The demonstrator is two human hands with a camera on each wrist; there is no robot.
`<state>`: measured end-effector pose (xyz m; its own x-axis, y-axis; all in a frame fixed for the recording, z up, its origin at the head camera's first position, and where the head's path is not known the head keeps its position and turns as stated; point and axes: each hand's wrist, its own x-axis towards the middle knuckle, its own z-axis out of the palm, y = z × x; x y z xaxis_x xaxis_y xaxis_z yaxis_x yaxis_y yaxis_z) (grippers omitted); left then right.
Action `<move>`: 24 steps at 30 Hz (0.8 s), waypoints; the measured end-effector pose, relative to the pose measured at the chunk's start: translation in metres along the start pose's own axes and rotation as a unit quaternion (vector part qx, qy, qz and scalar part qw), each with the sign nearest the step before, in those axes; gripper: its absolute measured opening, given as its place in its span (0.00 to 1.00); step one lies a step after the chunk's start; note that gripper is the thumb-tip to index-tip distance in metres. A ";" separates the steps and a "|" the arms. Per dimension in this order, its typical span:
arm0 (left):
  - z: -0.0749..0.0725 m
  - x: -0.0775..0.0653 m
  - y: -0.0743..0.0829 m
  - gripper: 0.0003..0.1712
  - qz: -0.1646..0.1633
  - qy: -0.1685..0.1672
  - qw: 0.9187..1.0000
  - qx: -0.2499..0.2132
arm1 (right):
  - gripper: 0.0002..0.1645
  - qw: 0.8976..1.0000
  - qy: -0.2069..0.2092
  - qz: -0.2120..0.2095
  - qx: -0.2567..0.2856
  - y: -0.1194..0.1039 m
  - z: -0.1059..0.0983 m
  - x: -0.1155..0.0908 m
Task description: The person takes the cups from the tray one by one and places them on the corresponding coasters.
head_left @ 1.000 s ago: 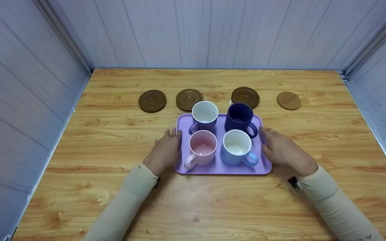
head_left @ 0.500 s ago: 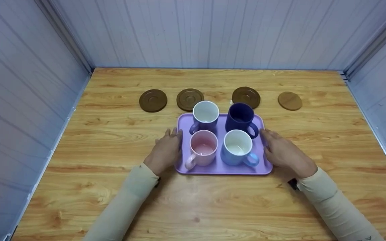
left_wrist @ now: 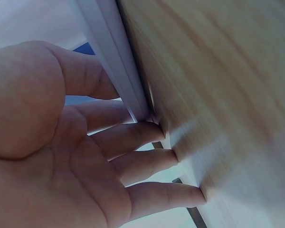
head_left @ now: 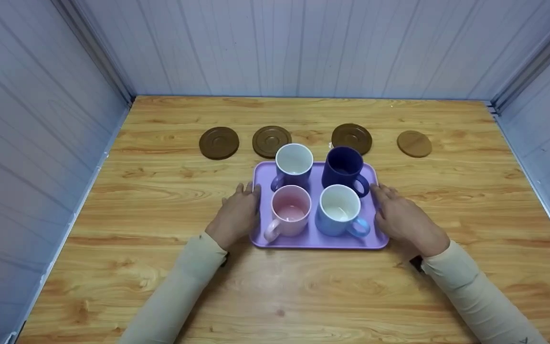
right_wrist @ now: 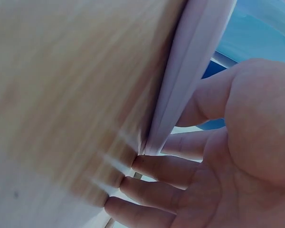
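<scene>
A lilac tray [head_left: 312,240] lies on the wooden table, carrying upright mugs. At its back stand a purple mug [head_left: 296,179] with a white inside and a dark navy mug [head_left: 333,179]. The front pair is a pink mug [head_left: 290,225] and a light blue mug [head_left: 333,223]. My left hand [head_left: 236,213] holds the tray's left edge, and my right hand [head_left: 407,217] has the right edge. In the left wrist view the thumb [left_wrist: 83,75] reaches over the rim while other fingertips [left_wrist: 199,194] touch the tabletop. The right wrist view mirrors this, thumb [right_wrist: 206,102] over the rim.
Behind the tray, three dark brown round coasters, the left [head_left: 219,143], middle [head_left: 271,142] and right [head_left: 351,138] ones, lie in a row. A lighter wooden disc [head_left: 414,144] sits at the right end. Pale panel walls [head_left: 275,48] enclose the table's back and sides.
Hands, tray and mugs keep their places. Only a very slight shift of the whole head view shows.
</scene>
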<state>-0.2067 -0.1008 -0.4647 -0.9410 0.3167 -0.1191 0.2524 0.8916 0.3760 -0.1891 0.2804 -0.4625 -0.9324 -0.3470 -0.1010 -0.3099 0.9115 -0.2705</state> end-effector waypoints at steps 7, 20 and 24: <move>0.000 0.000 0.000 0.29 -0.001 -0.001 1.000 0.000 | 0.37 1.000 -0.004 0.002 -0.008 -0.001 -0.001 0.000; -0.010 -0.001 -0.001 0.22 0.011 0.010 0.999 -0.040 | 0.37 1.000 -0.012 0.008 -0.011 -0.001 -0.001 0.001; -0.019 0.000 0.000 0.19 0.003 0.061 0.992 -0.107 | 0.38 1.000 -0.012 0.012 -0.007 -0.001 -0.001 0.000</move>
<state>-0.2108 -0.1068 -0.4469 -0.9631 0.2688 -0.0097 0.2166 0.7965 0.5645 -0.1894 0.2796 -0.4614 -0.9351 -0.3293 -0.1311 -0.2895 0.9231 -0.2533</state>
